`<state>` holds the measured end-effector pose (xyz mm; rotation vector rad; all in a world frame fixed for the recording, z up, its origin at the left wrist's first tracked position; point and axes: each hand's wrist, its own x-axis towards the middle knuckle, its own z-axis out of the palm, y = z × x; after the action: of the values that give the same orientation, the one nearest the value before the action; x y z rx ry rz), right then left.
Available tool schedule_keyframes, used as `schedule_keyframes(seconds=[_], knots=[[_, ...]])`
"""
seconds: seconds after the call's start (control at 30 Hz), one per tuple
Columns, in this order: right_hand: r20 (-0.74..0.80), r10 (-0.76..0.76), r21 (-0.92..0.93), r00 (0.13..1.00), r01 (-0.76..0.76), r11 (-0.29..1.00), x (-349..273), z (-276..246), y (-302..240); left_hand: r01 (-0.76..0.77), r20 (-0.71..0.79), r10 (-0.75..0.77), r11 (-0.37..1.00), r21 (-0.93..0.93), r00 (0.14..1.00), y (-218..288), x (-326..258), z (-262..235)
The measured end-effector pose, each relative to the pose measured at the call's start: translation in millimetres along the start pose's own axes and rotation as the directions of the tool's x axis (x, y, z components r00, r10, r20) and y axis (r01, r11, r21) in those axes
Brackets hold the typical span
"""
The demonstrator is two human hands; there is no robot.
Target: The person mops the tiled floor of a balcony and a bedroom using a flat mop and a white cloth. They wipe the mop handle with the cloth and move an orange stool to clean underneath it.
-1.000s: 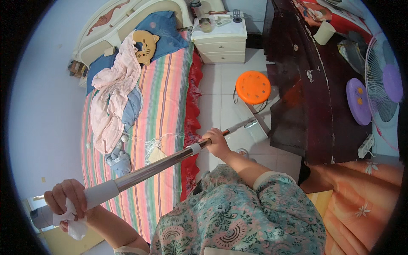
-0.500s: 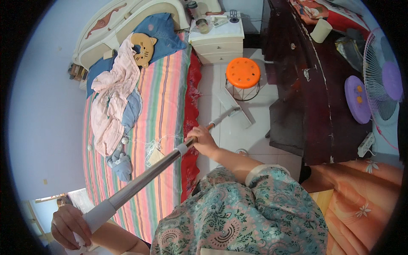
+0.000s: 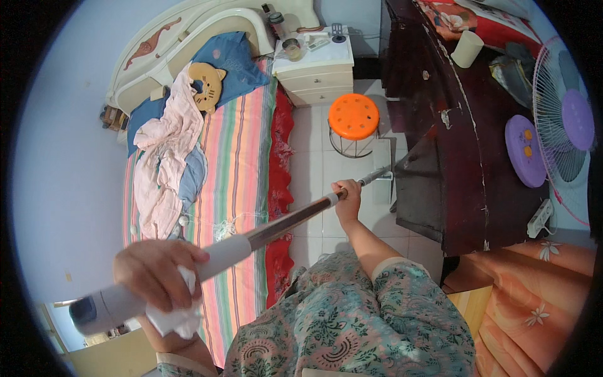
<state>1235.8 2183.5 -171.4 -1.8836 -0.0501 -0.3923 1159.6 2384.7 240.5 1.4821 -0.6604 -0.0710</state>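
A flat mop [image 3: 292, 220] with a metal pole and a white grip runs from the lower left towards the floor ahead of me. My left hand [image 3: 154, 270] is closed around the white upper grip, and a crumpled white tissue or cloth [image 3: 179, 317] hangs beneath its palm. Farther down the pole, my right hand [image 3: 347, 200] wraps round the metal near a joint. The pale mop head [image 3: 382, 176] lies flat on the tiles beside a dark cabinet, just beyond an orange stool [image 3: 354, 117] with thin metal legs.
On the left stands a bed with a striped sheet [image 3: 232, 163], a pink blanket [image 3: 166, 144] and a cat-shaped cushion [image 3: 207, 85]. A white nightstand [image 3: 314, 78] is at the back. A dark wooden cabinet [image 3: 461, 169], bearing a purple fan [image 3: 576, 119], borders the floor on the right.
The mop head has swung right, from the middle of the floor to beside the cabinet. Both hands have moved right with the pole, and the left one has come up and closer.
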Motion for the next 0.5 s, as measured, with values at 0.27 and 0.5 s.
schedule_keyframes(seconds=[0.27, 0.5], knots=[[0.091, -0.038, -0.015, 0.995, 0.039, 0.999, 27.4, 40.4, 6.1, 0.023, -0.137, -0.001, 0.988, 0.155, 0.991, -4.6, 8.6, -3.1], [0.213, -0.003, 0.053, 0.977, -0.009, 0.999, 35.7, 59.0, 15.8, 0.019, -0.144, 0.002, 0.989, 0.146, 0.990, -6.1, 6.7, -10.8]])
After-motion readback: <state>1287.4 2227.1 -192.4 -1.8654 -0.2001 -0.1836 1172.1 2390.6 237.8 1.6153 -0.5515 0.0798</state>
